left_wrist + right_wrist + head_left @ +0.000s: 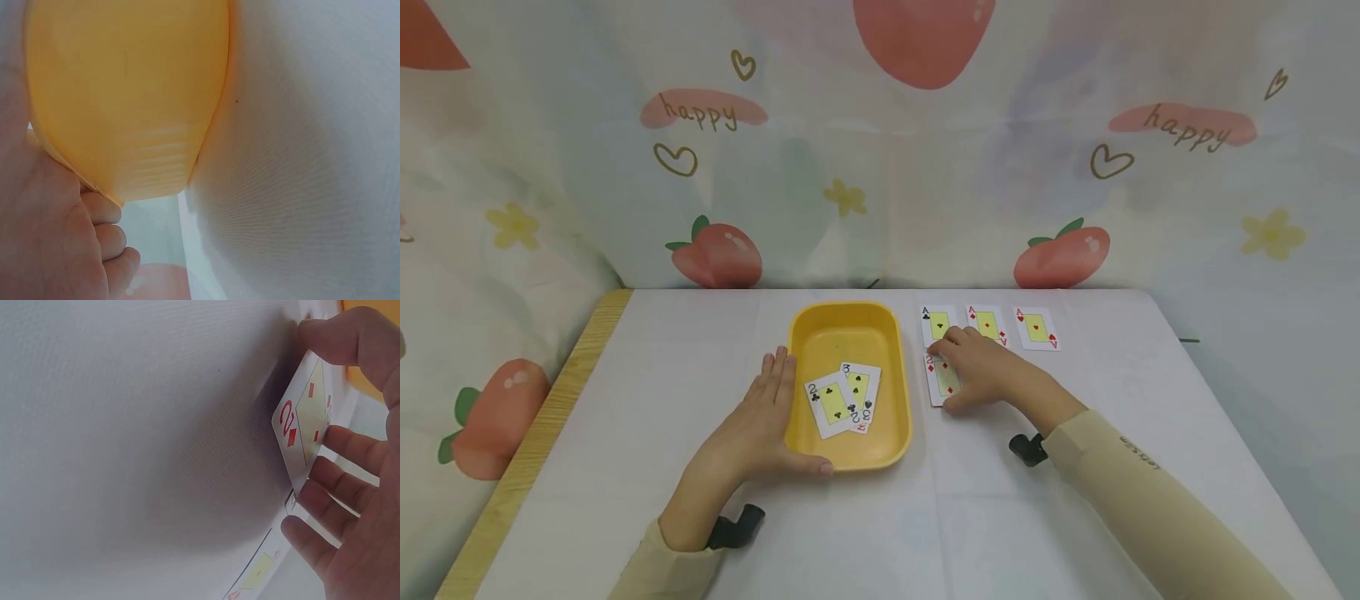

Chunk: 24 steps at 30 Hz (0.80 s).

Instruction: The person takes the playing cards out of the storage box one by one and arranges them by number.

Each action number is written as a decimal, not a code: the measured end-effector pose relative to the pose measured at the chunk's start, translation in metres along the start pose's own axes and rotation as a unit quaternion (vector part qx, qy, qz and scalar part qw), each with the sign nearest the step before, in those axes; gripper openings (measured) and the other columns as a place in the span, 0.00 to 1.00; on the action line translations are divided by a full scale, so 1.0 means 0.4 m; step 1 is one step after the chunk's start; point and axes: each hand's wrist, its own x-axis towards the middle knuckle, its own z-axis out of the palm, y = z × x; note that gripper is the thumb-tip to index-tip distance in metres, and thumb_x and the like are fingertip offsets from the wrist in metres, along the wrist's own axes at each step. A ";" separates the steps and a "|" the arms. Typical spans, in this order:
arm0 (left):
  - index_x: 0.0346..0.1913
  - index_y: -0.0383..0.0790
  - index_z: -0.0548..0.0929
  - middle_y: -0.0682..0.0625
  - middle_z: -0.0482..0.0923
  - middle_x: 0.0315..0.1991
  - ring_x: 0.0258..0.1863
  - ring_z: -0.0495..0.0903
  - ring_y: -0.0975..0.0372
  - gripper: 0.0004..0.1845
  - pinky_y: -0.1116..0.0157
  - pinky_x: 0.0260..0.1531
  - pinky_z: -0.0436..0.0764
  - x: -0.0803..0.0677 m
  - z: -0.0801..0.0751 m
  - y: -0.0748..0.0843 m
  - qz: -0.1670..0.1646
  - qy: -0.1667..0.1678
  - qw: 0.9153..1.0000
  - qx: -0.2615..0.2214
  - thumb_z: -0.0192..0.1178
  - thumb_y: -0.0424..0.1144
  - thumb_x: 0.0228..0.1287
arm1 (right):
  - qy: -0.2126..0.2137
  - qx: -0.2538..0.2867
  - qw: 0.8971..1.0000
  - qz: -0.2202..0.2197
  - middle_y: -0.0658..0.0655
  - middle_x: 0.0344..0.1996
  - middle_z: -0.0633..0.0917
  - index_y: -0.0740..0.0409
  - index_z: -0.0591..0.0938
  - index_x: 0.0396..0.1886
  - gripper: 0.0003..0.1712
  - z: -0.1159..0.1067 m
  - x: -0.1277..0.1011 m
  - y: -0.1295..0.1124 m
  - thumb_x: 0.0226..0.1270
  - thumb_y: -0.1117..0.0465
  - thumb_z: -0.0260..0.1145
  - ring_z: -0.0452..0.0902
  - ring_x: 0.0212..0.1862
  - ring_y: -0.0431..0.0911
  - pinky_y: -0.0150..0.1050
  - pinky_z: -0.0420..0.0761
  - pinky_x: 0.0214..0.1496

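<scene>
A yellow tray (pixel 850 454) sits mid-table, and my left hand (pixel 752 429) rests along its left side, fingers nearly straight against the rim and thumb at the near edge. Inside lie a two of clubs (pixel 831 407) and a black three (pixel 867 379), overlapping; a red-marked corner peeks from beneath. Right of the tray, my right hand (pixel 981 371) grips a two of diamonds (pixel 936 387) between thumb at the near edge and fingers at the far edge. In the right wrist view, this playing card (pixel 297 434) stands close to the cloth; its exact height I cannot tell.
A black ace (pixel 929 327), an ace of diamonds (pixel 987 318) and an ace of hearts (pixel 1036 327) lie in a row near the table's back edge. White cloth (pixel 940 533) covers the table, with a wooden strip (pixel 542 425) bare on the left. A patterned curtain hangs behind.
</scene>
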 end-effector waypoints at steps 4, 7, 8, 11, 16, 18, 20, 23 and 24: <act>0.79 0.34 0.35 0.41 0.28 0.81 0.80 0.31 0.48 0.84 0.47 0.77 0.49 0.000 0.002 0.000 0.001 -0.001 1.000 0.004 0.72 0.78 0.30 | -0.001 -0.001 1.000 0.005 0.52 0.54 0.74 0.51 0.76 0.66 0.45 0.000 -0.001 -0.002 0.45 0.44 0.77 0.68 0.52 0.47 0.42 0.77 0.53; 0.79 0.34 0.35 0.41 0.28 0.81 0.80 0.31 0.49 0.84 0.47 0.77 0.48 -0.001 0.001 0.001 -0.001 -0.003 1.000 0.005 0.72 0.78 0.30 | -0.002 -0.003 1.000 0.007 0.52 0.53 0.74 0.50 0.76 0.66 0.45 0.000 -0.001 -0.005 0.45 0.44 0.77 0.68 0.52 0.47 0.42 0.77 0.52; 0.79 0.34 0.35 0.41 0.28 0.81 0.80 0.31 0.49 0.84 0.47 0.77 0.48 -0.002 0.001 0.002 -0.001 -0.003 1.000 0.005 0.72 0.78 0.30 | -0.002 -0.004 1.000 0.006 0.52 0.54 0.74 0.50 0.76 0.66 0.45 0.000 -0.001 -0.005 0.45 0.44 0.77 0.68 0.52 0.47 0.42 0.77 0.53; 0.79 0.34 0.35 0.41 0.28 0.81 0.80 0.31 0.49 0.84 0.47 0.77 0.48 -0.003 -0.001 0.003 -0.002 -0.001 1.000 0.005 0.73 0.77 0.29 | -0.003 -0.008 1.000 0.009 0.52 0.54 0.74 0.50 0.76 0.66 0.45 0.000 0.000 -0.005 0.46 0.44 0.76 0.68 0.52 0.47 0.43 0.77 0.54; 0.79 0.34 0.35 0.41 0.28 0.81 0.80 0.31 0.49 0.84 0.48 0.77 0.48 -0.004 -0.002 0.004 -0.002 -0.001 1.000 0.004 0.73 0.77 0.30 | 0.000 -0.018 1.000 0.008 0.53 0.54 0.74 0.50 0.76 0.66 0.44 -0.002 -0.001 -0.001 0.46 0.45 0.75 0.68 0.52 0.48 0.44 0.77 0.55; 0.79 0.34 0.35 0.41 0.28 0.81 0.80 0.31 0.48 0.84 0.48 0.77 0.48 -0.004 -0.003 0.003 -0.002 -0.002 1.000 0.004 0.73 0.77 0.30 | 0.004 -0.022 1.000 0.003 0.53 0.54 0.74 0.51 0.76 0.66 0.44 -0.005 -0.003 0.000 0.46 0.45 0.75 0.68 0.52 0.48 0.45 0.77 0.55; 0.79 0.33 0.35 0.41 0.28 0.81 0.80 0.32 0.48 0.84 0.47 0.77 0.48 -0.004 -0.003 0.003 -0.001 -0.001 1.000 0.004 0.73 0.77 0.30 | 0.009 -0.022 1.000 0.000 0.53 0.54 0.74 0.51 0.75 0.66 0.45 -0.010 -0.003 0.000 0.45 0.44 0.75 0.69 0.52 0.48 0.45 0.77 0.55; 0.79 0.33 0.36 0.40 0.29 0.81 0.80 0.33 0.47 0.83 0.47 0.76 0.49 -0.003 -0.002 0.003 0.001 0.000 1.000 0.002 0.73 0.77 0.30 | 0.016 -0.012 1.000 0.001 0.52 0.55 0.74 0.51 0.75 0.67 0.46 -0.019 -0.004 -0.002 0.45 0.44 0.76 0.69 0.53 0.48 0.45 0.77 0.57; 0.79 0.33 0.36 0.40 0.29 0.81 0.80 0.32 0.47 0.84 0.47 0.76 0.49 -0.003 -0.002 0.003 0.000 -0.001 1.000 0.002 0.73 0.77 0.30 | 0.018 -0.008 1.000 0.004 0.52 0.55 0.74 0.50 0.75 0.67 0.46 -0.024 -0.005 -0.005 0.45 0.44 0.76 0.69 0.54 0.48 0.46 0.77 0.58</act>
